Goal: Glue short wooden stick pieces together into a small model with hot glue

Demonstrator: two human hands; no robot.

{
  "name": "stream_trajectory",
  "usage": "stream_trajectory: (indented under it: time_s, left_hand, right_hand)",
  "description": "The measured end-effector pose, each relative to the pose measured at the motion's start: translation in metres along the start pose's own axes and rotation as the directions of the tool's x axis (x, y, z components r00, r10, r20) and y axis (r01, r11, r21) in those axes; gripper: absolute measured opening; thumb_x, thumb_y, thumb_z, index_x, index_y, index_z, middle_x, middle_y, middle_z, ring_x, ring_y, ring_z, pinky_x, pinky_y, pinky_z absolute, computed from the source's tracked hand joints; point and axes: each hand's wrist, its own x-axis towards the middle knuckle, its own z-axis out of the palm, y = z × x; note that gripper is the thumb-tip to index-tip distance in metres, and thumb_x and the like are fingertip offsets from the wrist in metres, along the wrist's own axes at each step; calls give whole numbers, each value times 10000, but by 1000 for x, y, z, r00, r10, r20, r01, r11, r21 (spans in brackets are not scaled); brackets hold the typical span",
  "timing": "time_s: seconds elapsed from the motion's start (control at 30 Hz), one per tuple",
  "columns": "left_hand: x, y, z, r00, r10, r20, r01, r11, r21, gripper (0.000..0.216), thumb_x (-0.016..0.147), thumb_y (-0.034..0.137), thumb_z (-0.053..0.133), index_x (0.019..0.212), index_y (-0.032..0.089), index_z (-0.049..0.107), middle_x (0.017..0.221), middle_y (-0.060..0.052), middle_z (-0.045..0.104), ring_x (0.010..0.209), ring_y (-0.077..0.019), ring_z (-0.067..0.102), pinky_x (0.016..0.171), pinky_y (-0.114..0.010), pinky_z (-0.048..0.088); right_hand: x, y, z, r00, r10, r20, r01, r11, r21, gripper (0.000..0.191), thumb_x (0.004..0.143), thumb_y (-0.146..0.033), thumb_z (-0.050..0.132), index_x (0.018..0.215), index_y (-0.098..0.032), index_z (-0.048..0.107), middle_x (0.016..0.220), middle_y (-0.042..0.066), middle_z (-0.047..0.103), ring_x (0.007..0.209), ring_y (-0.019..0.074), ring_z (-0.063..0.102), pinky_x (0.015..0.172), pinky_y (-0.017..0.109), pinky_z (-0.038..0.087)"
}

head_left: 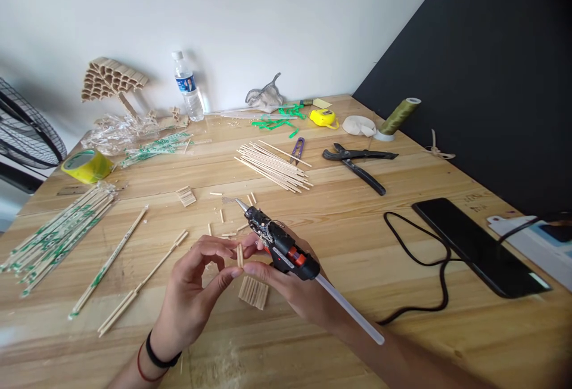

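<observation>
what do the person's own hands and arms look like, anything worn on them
Both hands are bare, with no gloves and no sleeves in view. At the wrist of the left hand are a thick black band and, just farther up the arm, a thin red cord. Nothing worn shows on the right hand or its arm.

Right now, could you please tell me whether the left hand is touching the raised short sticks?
Touching: the head view shows the left hand with its thumb against the short sticks.

A white wall (286, 25) backs the wooden table (357, 234).
</observation>
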Motion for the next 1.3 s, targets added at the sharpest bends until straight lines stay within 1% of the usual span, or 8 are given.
stream_trajectory:
  time_s: [0.2,0.4,0.57,0.77,0.87,0.93,1.1,1.3]
  left_hand:
    - [-1,1,1,1000,-1,1,1,1000,-3,182,898,100,759,1007,237,708,1071,-71,756,1052,-200,712,926,-300,574]
    - [0,-1,1,1000,-2,2,2,1000,-10,190,899,93,756,1004,246,710,1068,-62,746,1042,-193,700,912,-292,567]
    - [0,0,2,1000,-21,15,21,999,-42,189,913,101,742,1020,253,704,1060,-67,738,1087,-226,699,941,-342,563]
    - [-1,1,1,999,-17,27,18,999,-37,178,924,116,737,1034,251,699,1097,-76,717,1038,-198,680,837,-279,560]
    - [-2,2,1,999,-37,40,39,998,-57,186,935,124,726,1056,258,682,1104,-72,698,1061,-205,672,878,-306,556]
    - [-2,3,2,998,-48,45,51,997,-63,187,939,128,721,1062,260,674,1115,-73,692,1070,-208,667,874,-307,555]
    - [-1,4,3,999,-42,20,42,998,-50,183,924,124,731,1044,255,687,1128,-78,696,988,-184,650,767,-260,550]
    - [0,4,4,998,-60,27,61,996,-64,155,922,138,730,1031,239,686,1150,-110,705,1049,-239,689,786,-312,569]
  right_hand:
    - [-1,0,1,1000,4,-2,-4,1000,19,242,818,-182,826,966,-289,668,900,-40,770,859,174,753,825,298,604]
    - [0,-3,1,1000,20,-3,-20,999,39,247,803,-201,843,961,-273,667,880,-26,766,845,194,756,808,327,615]
    - [1,-4,1,1000,-14,-4,14,1000,7,216,813,-227,839,941,-273,672,881,-18,754,832,206,740,805,350,606]
    - [0,-5,1,1000,8,3,-8,1000,2,204,827,-249,833,946,-271,669,874,-16,768,827,208,739,810,357,597]
    - [0,-5,0,1000,8,5,-8,1000,10,205,824,-256,841,935,-258,668,886,-10,770,835,203,736,820,347,591]
    - [1,-6,0,1000,10,7,-10,1000,13,200,824,-261,839,926,-247,668,905,-5,771,835,192,735,816,331,594]
    - [2,-8,-1,998,64,17,-64,998,-2,190,843,-296,823,924,-227,665,938,9,765,873,184,740,827,322,606]
    - [1,-3,1,1000,9,0,-9,1000,15,207,846,-261,818,978,-239,660,936,1,764,861,170,728,821,311,585]
